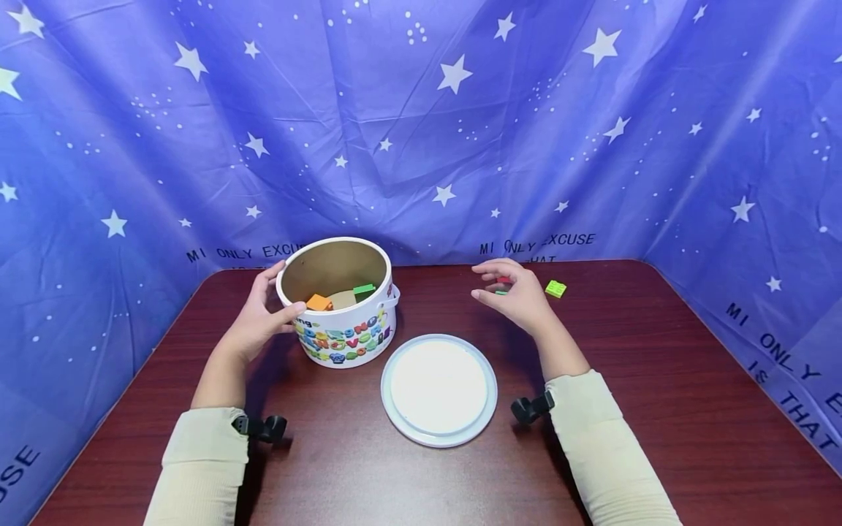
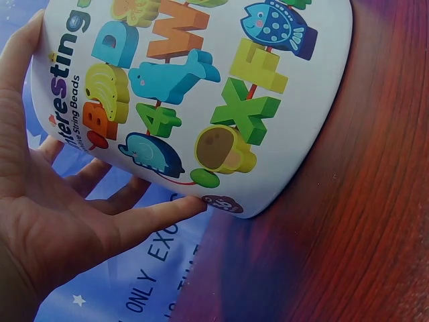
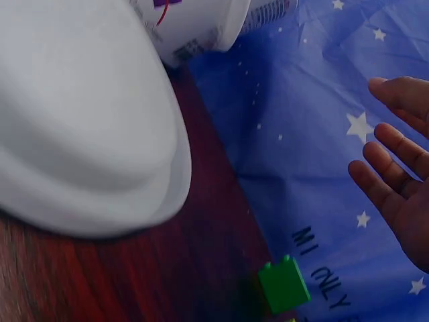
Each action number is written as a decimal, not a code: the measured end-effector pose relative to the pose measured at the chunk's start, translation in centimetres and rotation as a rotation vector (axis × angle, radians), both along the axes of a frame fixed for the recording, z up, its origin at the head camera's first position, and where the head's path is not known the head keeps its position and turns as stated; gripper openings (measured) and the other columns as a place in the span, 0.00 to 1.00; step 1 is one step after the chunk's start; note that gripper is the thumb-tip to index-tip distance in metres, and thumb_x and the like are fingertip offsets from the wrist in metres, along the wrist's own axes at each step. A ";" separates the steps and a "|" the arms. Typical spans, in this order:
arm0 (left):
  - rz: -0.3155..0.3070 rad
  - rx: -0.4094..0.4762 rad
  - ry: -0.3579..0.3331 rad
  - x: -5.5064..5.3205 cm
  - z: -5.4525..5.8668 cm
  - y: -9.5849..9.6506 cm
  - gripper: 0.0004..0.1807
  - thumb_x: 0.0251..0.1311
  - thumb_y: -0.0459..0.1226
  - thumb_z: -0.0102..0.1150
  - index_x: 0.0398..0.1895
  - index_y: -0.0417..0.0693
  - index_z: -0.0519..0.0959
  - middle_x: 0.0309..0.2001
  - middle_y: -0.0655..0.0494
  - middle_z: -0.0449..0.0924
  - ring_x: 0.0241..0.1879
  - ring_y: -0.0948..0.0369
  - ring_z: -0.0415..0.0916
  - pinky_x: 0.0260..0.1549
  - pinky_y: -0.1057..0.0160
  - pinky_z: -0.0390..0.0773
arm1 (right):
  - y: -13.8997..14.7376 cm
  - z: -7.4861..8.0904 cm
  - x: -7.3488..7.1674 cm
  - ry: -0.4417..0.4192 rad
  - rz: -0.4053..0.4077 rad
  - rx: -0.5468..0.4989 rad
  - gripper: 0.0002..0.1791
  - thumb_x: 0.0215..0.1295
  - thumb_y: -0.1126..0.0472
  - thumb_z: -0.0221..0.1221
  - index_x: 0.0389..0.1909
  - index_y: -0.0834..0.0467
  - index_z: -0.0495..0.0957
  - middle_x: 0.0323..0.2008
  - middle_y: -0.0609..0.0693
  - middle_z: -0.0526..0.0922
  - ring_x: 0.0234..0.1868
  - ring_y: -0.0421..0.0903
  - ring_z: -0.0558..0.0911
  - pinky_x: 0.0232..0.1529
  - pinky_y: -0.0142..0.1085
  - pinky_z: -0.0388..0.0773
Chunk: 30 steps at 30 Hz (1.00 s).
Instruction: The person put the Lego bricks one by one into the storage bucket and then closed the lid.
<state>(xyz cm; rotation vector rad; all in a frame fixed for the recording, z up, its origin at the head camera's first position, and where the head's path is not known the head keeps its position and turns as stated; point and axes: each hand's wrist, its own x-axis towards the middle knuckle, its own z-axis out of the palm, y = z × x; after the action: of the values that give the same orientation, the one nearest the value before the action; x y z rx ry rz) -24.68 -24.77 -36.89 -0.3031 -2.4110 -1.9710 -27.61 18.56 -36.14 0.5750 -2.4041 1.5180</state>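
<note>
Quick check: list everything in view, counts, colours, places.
Table: 1, reddish-brown, foreground
Backdrop: 1, blue with white stars, behind table
Bucket: 1, white with colourful print, left on table
Handle: 1, white, bucket's right side
Blocks: at least 2, orange, green, inside bucket
Lid: 1, white, on table, right of bucket
Loose blocks: 3 visible, lime, red, green, beyond lid
Wrist cameras: 2, black, at wrists
Sleeves: 2, cream, one per arm
Left hand: 1, bare, touching bucket's side
Right hand: 1, bare, near loose blocks

left hand (image 2: 60, 231) on printed bucket (image 2: 194, 100)
</note>
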 end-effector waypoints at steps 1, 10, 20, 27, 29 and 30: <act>-0.001 0.000 0.000 0.0 0.0 0.0 0.47 0.63 0.34 0.59 0.77 0.55 0.40 0.72 0.39 0.48 0.64 0.41 0.55 0.37 0.55 0.83 | 0.2 -0.1 -0.1 -0.007 -0.006 -0.003 0.20 0.55 0.64 0.71 0.50 0.59 0.82 0.53 0.53 0.78 0.50 0.54 0.78 0.53 0.46 0.79; -0.002 -0.002 0.006 0.0 0.0 0.0 0.47 0.62 0.34 0.59 0.77 0.55 0.40 0.71 0.38 0.48 0.64 0.40 0.55 0.36 0.56 0.83 | 2.4 -1.6 -1.1 -0.038 -0.092 0.061 0.20 0.56 0.65 0.70 0.51 0.60 0.81 0.54 0.56 0.76 0.52 0.58 0.78 0.53 0.49 0.79; 0.002 -0.015 0.004 -0.1 0.1 -0.1 0.47 0.62 0.35 0.59 0.77 0.56 0.40 0.72 0.39 0.48 0.64 0.40 0.55 0.37 0.54 0.83 | 4.4 -3.1 -2.2 -0.050 -0.156 0.148 0.21 0.55 0.68 0.69 0.51 0.67 0.80 0.50 0.63 0.77 0.48 0.60 0.79 0.50 0.52 0.80; -0.001 -0.013 0.001 -0.1 0.1 -0.1 0.47 0.63 0.35 0.59 0.77 0.56 0.40 0.72 0.39 0.48 0.65 0.40 0.55 0.38 0.52 0.83 | 5.5 -4.2 -2.9 -0.038 -0.165 0.243 0.21 0.53 0.72 0.69 0.49 0.69 0.80 0.51 0.64 0.77 0.48 0.61 0.79 0.50 0.53 0.80; -0.002 -0.012 0.000 -0.1 0.1 -0.1 0.47 0.63 0.35 0.59 0.77 0.56 0.40 0.72 0.39 0.48 0.65 0.40 0.55 0.38 0.51 0.83 | 5.7 -4.5 -3.0 -0.049 -0.167 0.255 0.20 0.53 0.72 0.69 0.49 0.68 0.81 0.51 0.64 0.76 0.49 0.61 0.79 0.50 0.52 0.80; -0.002 -0.013 -0.001 -0.1 0.1 -0.1 0.47 0.63 0.35 0.59 0.77 0.56 0.40 0.72 0.39 0.48 0.65 0.40 0.55 0.38 0.51 0.83 | 5.7 -4.6 -3.1 -0.057 -0.171 0.258 0.20 0.53 0.72 0.69 0.49 0.68 0.81 0.51 0.64 0.76 0.49 0.61 0.79 0.51 0.51 0.80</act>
<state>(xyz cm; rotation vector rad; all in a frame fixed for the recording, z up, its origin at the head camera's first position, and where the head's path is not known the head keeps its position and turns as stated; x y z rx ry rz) -24.73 -24.92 -36.77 -0.3044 -2.4255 -1.9577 -30.71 24.27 -40.73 0.3661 -2.6372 1.1805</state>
